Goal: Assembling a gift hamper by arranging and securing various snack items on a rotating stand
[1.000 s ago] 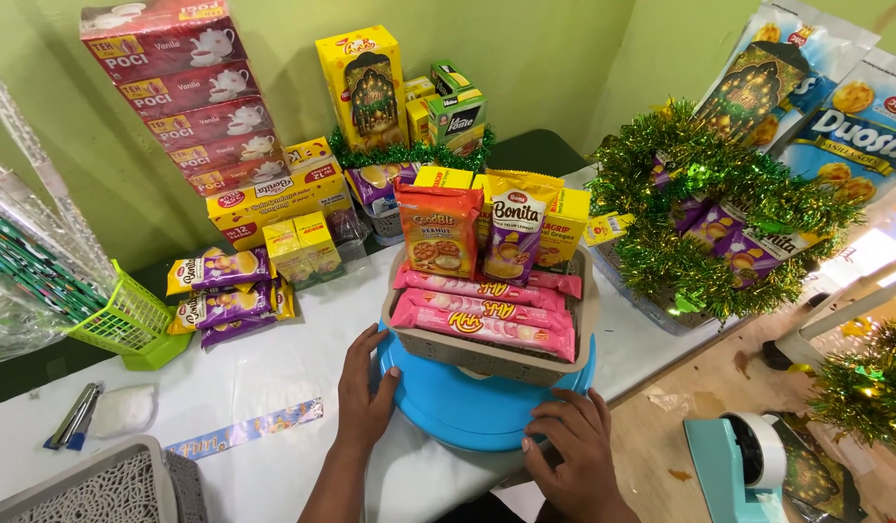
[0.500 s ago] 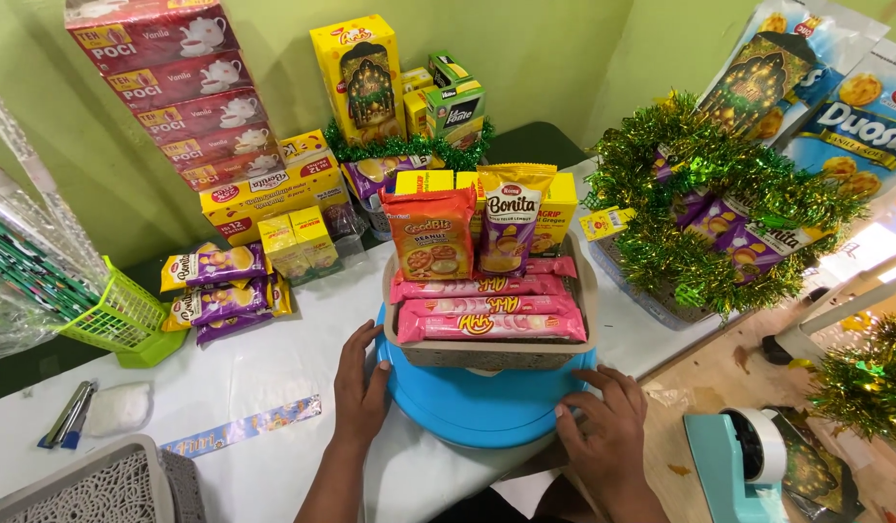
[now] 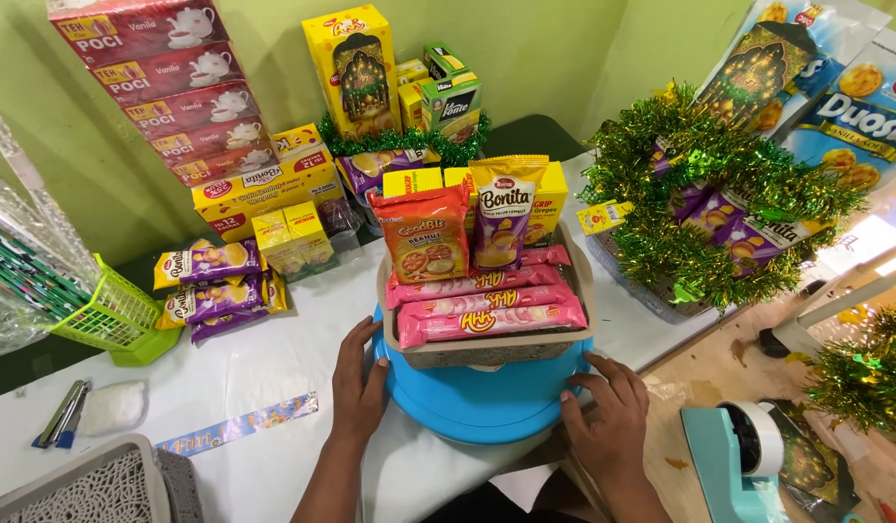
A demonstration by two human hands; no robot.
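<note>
Steadying the round blue tub [image 3: 482, 407] on the white worktop [image 3: 244, 358], I have a hand on either side of it: my left hand [image 3: 359, 383] lies flat against its left wall, fingers spread and closing on nothing, and my right hand [image 3: 607, 412] rests open on its right rim, fingers splayed, likewise gripping nothing. The tub sits at the near edge of the worktop, right in front of me. On top of it sits a grey tray [image 3: 486, 349], already filled: three pink biscuit packs [image 3: 491, 300] lie stacked across the front, an orange pack [image 3: 424, 232] and a yellow-and-purple pouch [image 3: 504, 218] stand upright behind them, and yellow boxes [image 3: 549, 199] stand at the back. By my judgement the filling looks largely done, while any trimming or wrapping is still to come: no tinsel goes round this one, unlike the basket with green tinsel [image 3: 719, 208] to the right. Loose purple packs [image 3: 211, 291] lie to the left, and a tape dispenser [image 3: 748, 455] stands by my right hand.
</note>
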